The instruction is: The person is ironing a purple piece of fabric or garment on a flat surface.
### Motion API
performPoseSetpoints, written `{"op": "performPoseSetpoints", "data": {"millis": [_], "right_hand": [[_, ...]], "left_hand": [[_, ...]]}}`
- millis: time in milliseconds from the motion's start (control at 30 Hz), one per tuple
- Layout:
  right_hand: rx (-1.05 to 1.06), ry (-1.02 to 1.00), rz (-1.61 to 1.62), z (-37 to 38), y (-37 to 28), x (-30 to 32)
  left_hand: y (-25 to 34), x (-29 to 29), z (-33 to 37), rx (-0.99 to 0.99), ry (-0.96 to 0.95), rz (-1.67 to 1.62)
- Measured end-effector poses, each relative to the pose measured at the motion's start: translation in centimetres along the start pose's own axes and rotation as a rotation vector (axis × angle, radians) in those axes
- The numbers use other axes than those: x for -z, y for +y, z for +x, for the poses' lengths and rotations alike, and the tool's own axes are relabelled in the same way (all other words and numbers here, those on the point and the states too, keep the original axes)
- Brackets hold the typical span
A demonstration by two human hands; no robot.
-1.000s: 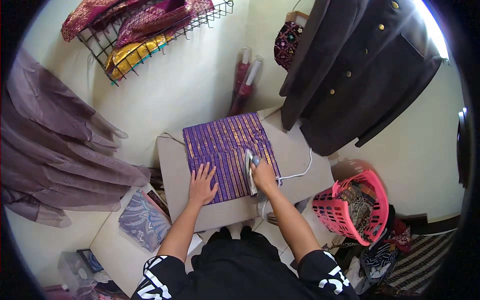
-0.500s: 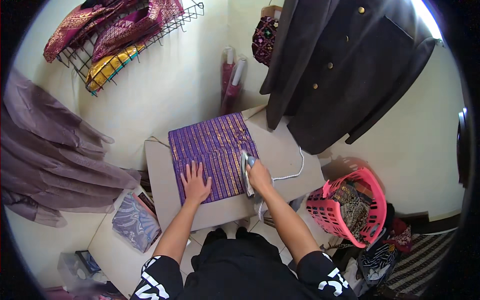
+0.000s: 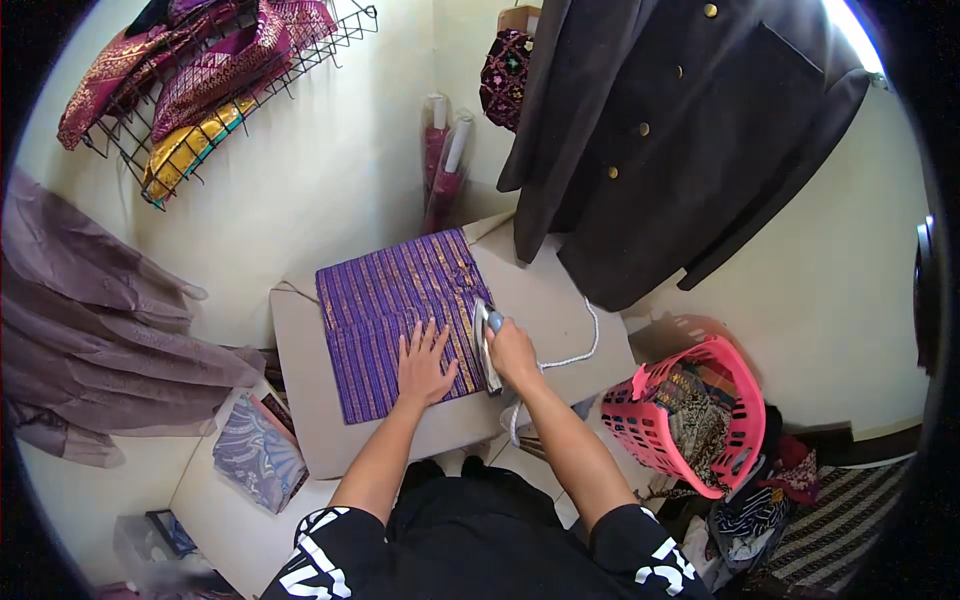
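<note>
A folded purple cloth with gold stripes lies flat on a beige padded ironing surface. My left hand rests on the cloth near its front right part, fingers spread. My right hand grips the handle of a clothes iron. The iron lies along the right edge of the cloth, its tip pointing away from me. Its white cord runs from behind my right hand across the ironing surface to the right and then back. The iron's soleplate is hidden beneath it.
A dark coat with gold buttons hangs over the far right corner. A pink laundry basket full of clothes stands at the right. Mauve fabric drapes at the left, and a wire rack holds folded cloths above.
My left hand has slid to the right across the cloth, closer to the iron. My right hand still holds the iron at the cloth's right edge. The whole view has shifted slightly.
</note>
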State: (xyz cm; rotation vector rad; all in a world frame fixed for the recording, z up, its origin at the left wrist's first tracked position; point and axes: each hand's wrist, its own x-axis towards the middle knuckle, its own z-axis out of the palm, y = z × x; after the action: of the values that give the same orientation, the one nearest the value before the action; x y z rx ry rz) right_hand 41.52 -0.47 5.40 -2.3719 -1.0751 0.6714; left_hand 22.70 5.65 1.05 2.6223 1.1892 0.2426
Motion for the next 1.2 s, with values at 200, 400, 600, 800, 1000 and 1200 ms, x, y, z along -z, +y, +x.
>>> {"op": "performPoseSetpoints", "data": {"millis": [200, 400, 600, 800, 1000, 1200], "right_hand": [[-0.003, -0.023, -0.038, 0.7, -1.0, 0.9], [-0.033, -0.047, -0.025, -1.3, -0.1, 1.0], [-0.019, 0.025, 0.049, 2.4, -0.5, 0.9], [-0.053, -0.044, 0.027, 0.3, -0.5, 1.0], [-0.036, -0.014, 0.062, 0.1, -0.5, 0.8], [-0.016, 0.037, 0.043, 2.7, -1.2, 0.4]], "left_hand": [[-0.1, 0.2, 0.2, 0.012, 0.002, -0.023], [0.0, 0.3, 0.0, 0.016, 0.003, -0.003], [0.4, 0.2, 0.2, 0.011, 0.000, -0.006], [0.1, 0.1, 0.2, 0.022, -0.010, 0.003], [0.1, -0.1, 0.1, -0.001, 0.017, 0.016], [0.2, 0.1, 0.4, 0.000, 0.020, -0.001]]}}
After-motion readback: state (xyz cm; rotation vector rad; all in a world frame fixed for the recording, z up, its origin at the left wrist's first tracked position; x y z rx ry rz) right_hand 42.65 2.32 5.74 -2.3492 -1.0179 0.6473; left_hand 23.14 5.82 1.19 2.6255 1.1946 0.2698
